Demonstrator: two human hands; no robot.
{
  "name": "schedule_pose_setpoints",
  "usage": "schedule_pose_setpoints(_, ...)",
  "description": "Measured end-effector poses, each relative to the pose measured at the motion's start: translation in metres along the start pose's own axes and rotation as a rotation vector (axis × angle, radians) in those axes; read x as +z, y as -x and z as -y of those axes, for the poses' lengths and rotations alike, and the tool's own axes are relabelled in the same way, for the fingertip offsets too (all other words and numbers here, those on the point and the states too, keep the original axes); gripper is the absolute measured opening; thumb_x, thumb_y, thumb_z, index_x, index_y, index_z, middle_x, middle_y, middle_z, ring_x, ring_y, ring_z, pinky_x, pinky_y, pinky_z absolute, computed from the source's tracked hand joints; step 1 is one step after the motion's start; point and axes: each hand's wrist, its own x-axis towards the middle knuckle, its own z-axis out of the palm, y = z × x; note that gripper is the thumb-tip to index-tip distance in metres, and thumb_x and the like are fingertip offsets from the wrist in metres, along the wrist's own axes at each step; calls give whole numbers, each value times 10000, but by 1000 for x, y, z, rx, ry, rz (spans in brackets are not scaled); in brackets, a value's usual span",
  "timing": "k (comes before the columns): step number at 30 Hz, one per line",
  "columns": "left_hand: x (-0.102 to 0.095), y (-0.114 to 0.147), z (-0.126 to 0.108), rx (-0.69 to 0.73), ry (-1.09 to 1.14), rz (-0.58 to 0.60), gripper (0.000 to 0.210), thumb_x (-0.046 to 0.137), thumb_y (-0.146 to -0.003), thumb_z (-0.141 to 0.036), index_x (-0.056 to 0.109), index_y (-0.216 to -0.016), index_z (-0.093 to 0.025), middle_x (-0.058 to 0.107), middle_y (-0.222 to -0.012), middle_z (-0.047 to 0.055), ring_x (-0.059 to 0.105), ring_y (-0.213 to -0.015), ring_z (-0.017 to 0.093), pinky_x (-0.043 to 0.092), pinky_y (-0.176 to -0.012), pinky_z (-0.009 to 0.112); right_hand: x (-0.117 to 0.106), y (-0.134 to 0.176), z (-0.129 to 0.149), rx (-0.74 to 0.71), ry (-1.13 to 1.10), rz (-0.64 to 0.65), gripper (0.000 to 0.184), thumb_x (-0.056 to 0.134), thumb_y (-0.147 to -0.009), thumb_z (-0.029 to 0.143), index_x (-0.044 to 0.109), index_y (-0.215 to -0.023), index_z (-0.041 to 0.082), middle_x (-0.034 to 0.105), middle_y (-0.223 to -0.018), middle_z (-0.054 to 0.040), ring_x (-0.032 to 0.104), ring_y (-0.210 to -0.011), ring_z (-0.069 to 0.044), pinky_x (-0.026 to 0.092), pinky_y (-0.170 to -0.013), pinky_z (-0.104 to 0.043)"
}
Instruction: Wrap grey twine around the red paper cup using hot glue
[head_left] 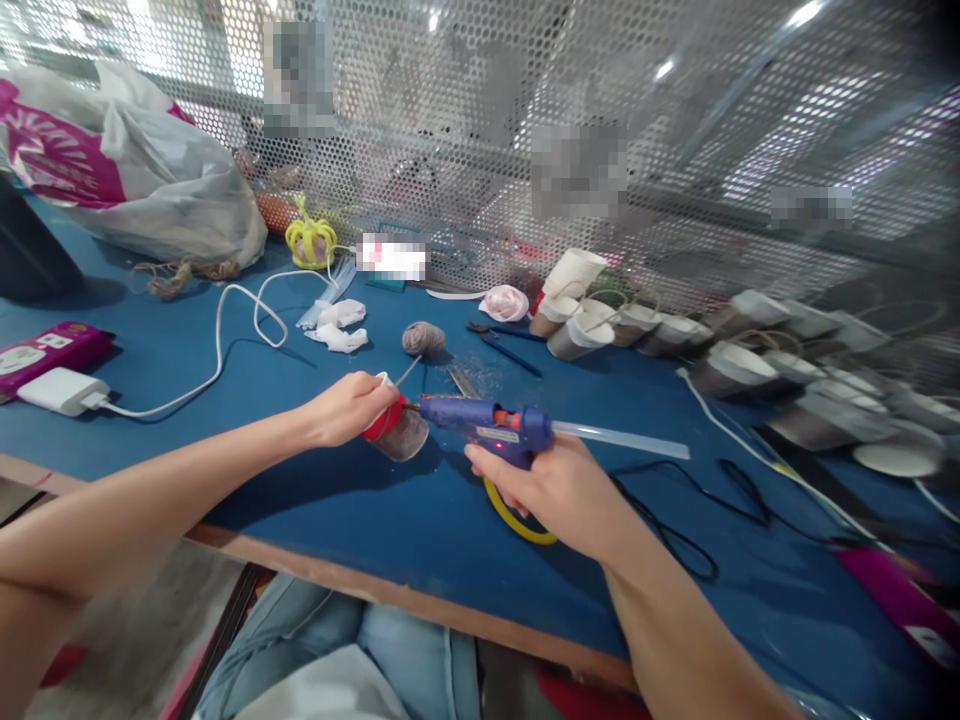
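Observation:
My left hand (346, 408) grips a small cup (406, 440) with a red band and a grey-brown lower part, tilted above the blue table. A blue hot glue gun (480, 418) is held in my right hand (574, 492), its nozzle touching or very close to the cup's side. Out of the gun's back end sticks a clear glue stick (622, 438). A grey strand runs from the cup to a ball of yarn (424, 339) just behind it. Under my right hand lies a yellow ring (517, 520), partly hidden.
Blue-handled pliers (510, 348) and a pink roll (504, 303) lie behind. Several wrapped cups with string handles (739, 365) fill the right side. At left are a plastic bag (172, 190), a purple power strip (56, 355) and a white cable (219, 340). Perforated metal (465, 120) stands behind.

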Motion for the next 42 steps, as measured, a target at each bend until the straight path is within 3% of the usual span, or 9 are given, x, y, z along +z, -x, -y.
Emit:
schedule_pose_setpoints(13,0,3,-5,0,-32,-6,365,302,-763,-409,386,-517,-153,297,-467,-39,265,-463,81,206,-420,213,1,-6,-5,-31,-14,-2,275,471,-740,389,519,-556,190,497,-384,32,507,-387,-128,419,-458,-248)
schedule_pose_setpoints(22,1,0,-1,-4,15,-15,368,317,-757,-390,457,-542,-127,337,-487,-28,286,-469,82,234,-427,208,0,0,-1,-30,63,-22,345,459,-741,401,460,-458,204,479,-353,30,498,-383,-134,408,-453,-255)
schedule_pose_setpoints(25,1,0,-1,-15,40,-15,370,326,-749,-391,496,-568,-116,361,-483,-27,298,-468,85,249,-434,211,1,2,-1,-92,118,-27,364,443,-750,404,439,-442,208,502,-380,26,513,-418,-137,416,-486,-258)
schedule_pose_setpoints(30,1,1,-5,-53,89,-39,359,355,-729,-391,500,-543,-120,418,-452,-19,345,-446,91,268,-437,217,3,5,1,-272,238,-121,198,459,-739,332,547,-610,209,602,-571,-6,548,-544,-161,415,-542,-269)
schedule_pose_setpoints(34,1,1,-8,-86,141,-49,349,376,-714,-376,541,-554,-113,528,-477,19,459,-480,129,322,-464,228,5,8,2,-247,176,-94,177,459,-758,327,536,-646,214,563,-540,11,509,-484,-136,379,-443,-233)
schedule_pose_setpoints(42,2,0,-8,-112,112,-69,369,361,-712,-389,544,-563,-105,532,-499,26,452,-486,127,341,-461,234,10,12,6,-230,114,13,172,437,-790,312,488,-661,210,553,-600,27,510,-544,-120,394,-553,-236)
